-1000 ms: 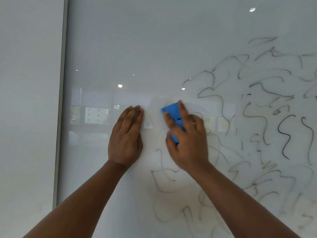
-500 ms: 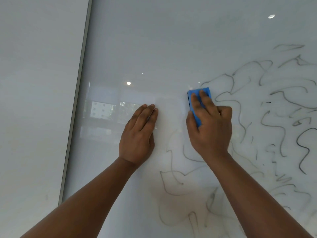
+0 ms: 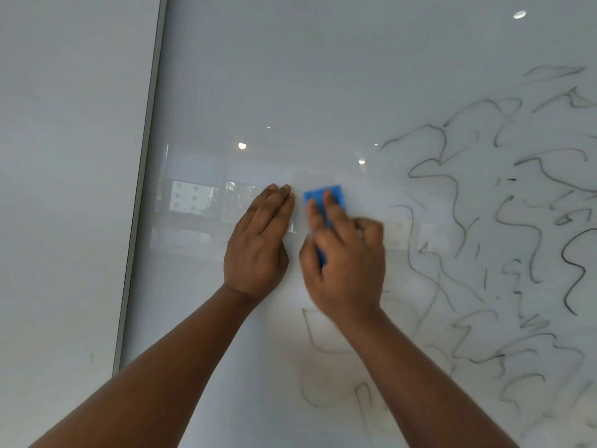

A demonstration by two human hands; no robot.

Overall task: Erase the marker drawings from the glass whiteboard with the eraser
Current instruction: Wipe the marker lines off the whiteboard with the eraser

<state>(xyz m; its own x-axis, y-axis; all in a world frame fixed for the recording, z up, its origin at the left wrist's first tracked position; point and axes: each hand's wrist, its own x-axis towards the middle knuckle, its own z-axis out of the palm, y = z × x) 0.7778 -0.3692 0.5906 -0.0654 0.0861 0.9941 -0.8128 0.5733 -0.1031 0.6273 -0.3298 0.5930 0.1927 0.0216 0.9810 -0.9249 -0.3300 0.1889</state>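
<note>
Eraser (image 3: 324, 197) first: a small blue block, pressed flat against the glass whiteboard (image 3: 323, 92) under the right hand (image 3: 344, 263), with only its upper end showing above the fingertips and a sliver of blue at the thumb side. It looks light and probably soft-faced, so it should glide with little effort on the slick glass. The likely trouble is that it skids out from under the fingers, so pressure from above, spread along its length, seems the sound way to take hold.

From the head view, the right hand is closed loosely over the block, two fingers stretched along its back, the others curled, the thumb against its near edge. The hand is blurred. The left hand (image 3: 258, 244) lies just beside it, open and flat on the glass with fingers together, holding nothing, apparently as a brace.

Marker drawings (image 3: 517, 237), dark looping scribbles, fill the glass out beyond the right hand and run below its wrist, some faint and smeared. Beyond the left hand the glass is bare as far as the board's frame (image 3: 142, 189). Much erasing seems left to do.
</note>
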